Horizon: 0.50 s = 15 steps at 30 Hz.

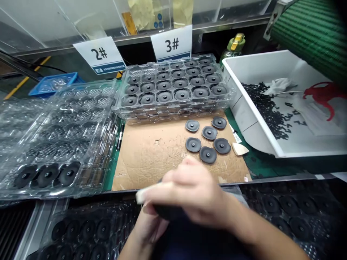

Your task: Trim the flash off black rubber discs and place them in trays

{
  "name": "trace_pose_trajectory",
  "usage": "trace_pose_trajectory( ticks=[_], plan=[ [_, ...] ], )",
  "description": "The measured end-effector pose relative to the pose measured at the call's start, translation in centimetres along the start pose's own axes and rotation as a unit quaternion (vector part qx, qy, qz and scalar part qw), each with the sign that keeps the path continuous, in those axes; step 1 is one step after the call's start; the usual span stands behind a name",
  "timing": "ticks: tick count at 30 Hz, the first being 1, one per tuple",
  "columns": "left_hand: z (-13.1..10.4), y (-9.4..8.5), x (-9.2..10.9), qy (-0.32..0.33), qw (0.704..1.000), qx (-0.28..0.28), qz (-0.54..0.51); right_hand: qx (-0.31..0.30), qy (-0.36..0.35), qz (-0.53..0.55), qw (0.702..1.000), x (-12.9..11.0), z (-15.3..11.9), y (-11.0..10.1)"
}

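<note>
Close in front of my body, below the cardboard's front edge, my two hands meet. My right hand (pixel 195 191), smeared by motion, is curled over a dark round part (pixel 166 211) that looks like one of the black discs. A whitish tip shows at its fingers; I cannot tell if it is a cover or a pad. From beneath, my left hand (pixel 151 224) grips the same part, mostly hidden by the right. Several loose black discs (pixel 208 155) with small raised centres lie on the cardboard sheet (pixel 146 155) just beyond my hands.
Behind the cardboard stands a stack of clear trays (pixel 173 104) filled with discs. Another clear tray stack (pixel 81 133) is on the left, with discs in its front row. A white bin (pixel 255 112) with small black pieces and red-handled tool (pixel 325 94) stands right, near a beige wedge (pixel 240 148).
</note>
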<state>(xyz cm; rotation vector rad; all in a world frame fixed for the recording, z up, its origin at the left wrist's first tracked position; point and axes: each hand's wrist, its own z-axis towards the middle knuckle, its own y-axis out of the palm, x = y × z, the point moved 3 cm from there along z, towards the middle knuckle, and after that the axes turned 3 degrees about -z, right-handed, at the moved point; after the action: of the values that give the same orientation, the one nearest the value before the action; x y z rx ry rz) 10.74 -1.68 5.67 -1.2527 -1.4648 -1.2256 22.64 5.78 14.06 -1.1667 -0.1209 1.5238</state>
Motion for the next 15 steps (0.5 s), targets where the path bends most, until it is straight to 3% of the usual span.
trace_pose_trajectory(
  ticks=[2,4,7,11,15],
  plan=[
    [-0.1,-0.4,-0.1,-0.002,0.996,0.031,-0.087,0.009,0.120,0.015,0.993,2.7,-0.9,0.4],
    [-0.1,-0.9,-0.2,-0.025,0.966,0.049,-0.252,0.015,0.212,-0.007,0.977,5.3,-2.7,1.3],
    [-0.2,-1.5,-0.2,-0.048,0.905,0.063,-0.418,-0.007,0.246,-0.026,0.969,7.4,-5.7,4.0],
    [-0.3,-1.8,-0.1,-0.075,0.891,0.060,-0.444,-0.051,0.241,-0.023,0.969,7.7,-7.8,6.6],
    [-0.3,-1.7,0.1,-0.078,0.900,0.042,-0.426,-0.011,0.273,-0.037,0.961,6.3,-5.8,4.0]
  ],
)
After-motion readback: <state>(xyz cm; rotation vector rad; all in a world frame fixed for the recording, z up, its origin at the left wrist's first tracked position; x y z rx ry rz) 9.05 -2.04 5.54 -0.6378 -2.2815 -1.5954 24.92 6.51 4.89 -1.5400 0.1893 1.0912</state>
